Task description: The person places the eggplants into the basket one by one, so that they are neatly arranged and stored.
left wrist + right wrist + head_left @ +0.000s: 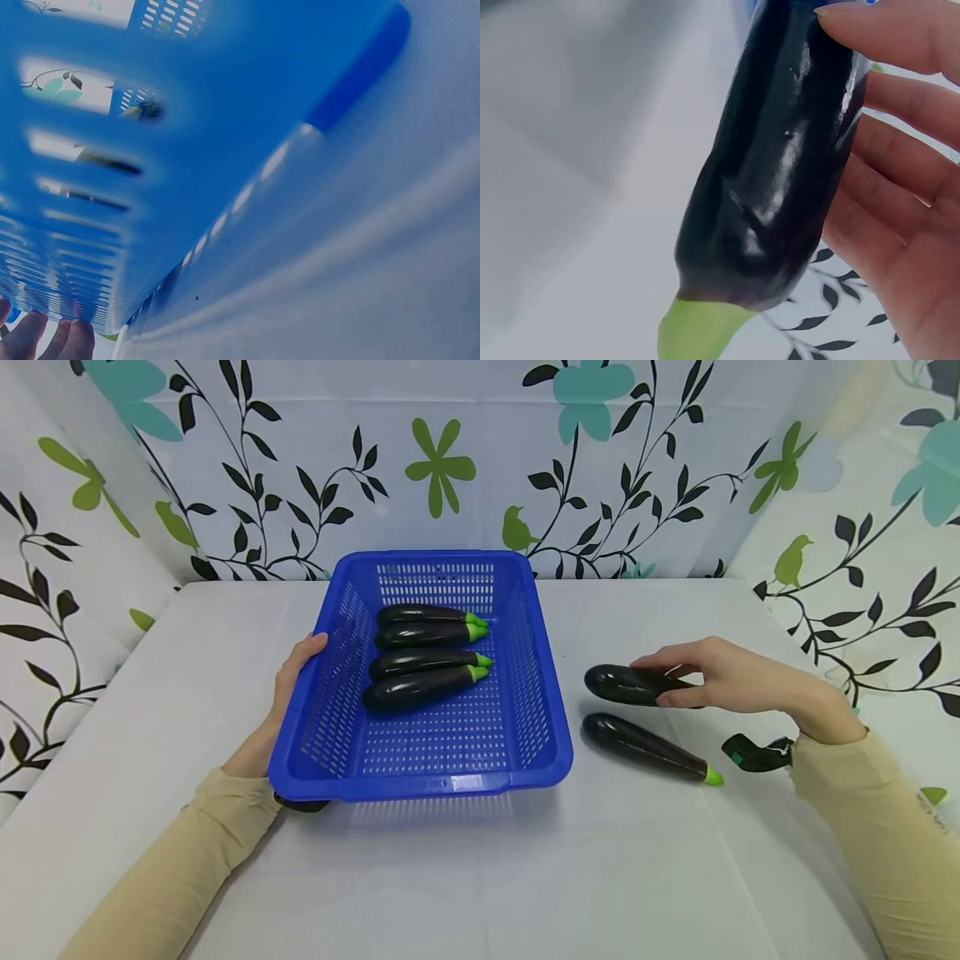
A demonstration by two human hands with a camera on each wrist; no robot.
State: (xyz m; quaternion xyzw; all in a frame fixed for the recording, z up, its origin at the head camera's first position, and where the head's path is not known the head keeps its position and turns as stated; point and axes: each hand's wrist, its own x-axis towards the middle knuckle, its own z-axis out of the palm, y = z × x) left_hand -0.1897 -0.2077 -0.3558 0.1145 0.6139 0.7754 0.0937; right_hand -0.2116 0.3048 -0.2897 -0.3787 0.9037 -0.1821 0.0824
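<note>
A blue plastic basket (465, 783) stands on the white table with several dark eggplants (423, 687) lying inside, their green stems to the right. My left hand (288, 681) holds the basket at its left side; in the left wrist view its fingers (79, 341) show low at the perforated wall. To the right of the basket, my right hand (720, 677) grips an eggplant (618, 683) between thumb and fingers. The right wrist view shows this eggplant (772, 165) close up, green stem downward. Another eggplant (645, 747) lies on the table just nearer to me, apart from the hand.
The white-covered table (525, 877) reaches toward me. Behind it hangs a cloth (465, 518) printed with leaves and flowers, and similar cloth hangs at both sides. A dark strap (757, 753) is at my right wrist.
</note>
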